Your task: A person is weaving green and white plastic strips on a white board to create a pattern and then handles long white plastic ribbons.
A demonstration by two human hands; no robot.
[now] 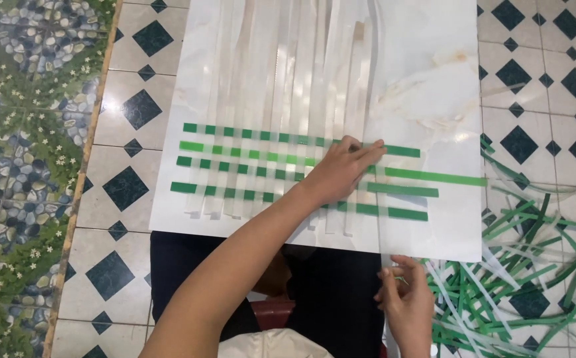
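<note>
We press our left hand [341, 171] flat, fingers spread, on the woven strips [281, 172] mid-board; our right hand [404, 298] pinches a white strip [378, 199] near its end; light, floppy, slippery, we judge.

White strips [288, 99] cross green strips [407, 152] in a checkered weave on a white marbled board [427, 86]. The floor [539, 79] has white tiles with dark teal diamonds; at left runs a green pebble-and-flower pattern [23, 132]. At near right lies a green and white heap of loose strips [526, 278].
</note>
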